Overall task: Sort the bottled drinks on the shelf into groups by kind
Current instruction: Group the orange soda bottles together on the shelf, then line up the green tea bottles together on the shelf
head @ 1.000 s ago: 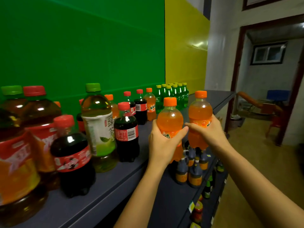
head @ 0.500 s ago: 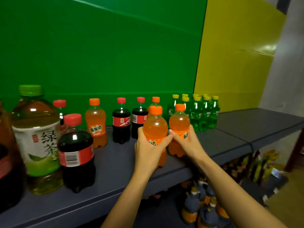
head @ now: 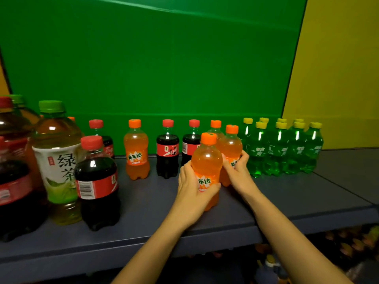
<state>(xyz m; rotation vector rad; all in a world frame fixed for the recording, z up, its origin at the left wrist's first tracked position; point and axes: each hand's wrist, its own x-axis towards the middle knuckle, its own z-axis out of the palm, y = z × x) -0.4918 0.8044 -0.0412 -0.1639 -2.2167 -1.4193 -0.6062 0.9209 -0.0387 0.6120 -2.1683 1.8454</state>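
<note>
My left hand (head: pixel 192 189) grips a small orange soda bottle (head: pixel 206 158) standing near the shelf's middle. Just behind and to the right, my right hand (head: pixel 238 171) holds a second orange soda bottle (head: pixel 231 146), close to the cluster of green soda bottles (head: pixel 283 152) with yellow caps. A third orange bottle's cap (head: pixel 215 124) shows behind these two. Another orange bottle (head: pixel 136 150) stands alone further left. Two small cola bottles (head: pixel 167 150) stand between it and my hands.
The grey shelf (head: pixel 307 193) carries large bottles at the left: a green tea bottle (head: pixel 58 160), a cola bottle (head: pixel 96 181) and bigger red-capped bottles (head: pixel 14 171). A green and yellow wall panel backs the shelf. More bottles sit on a lower shelf (head: pixel 348 247).
Both hands carried their orange bottles from beyond the shelf's front edge onto the shelf, toward the back right beside the green bottles. The view turned to face the shelf.
</note>
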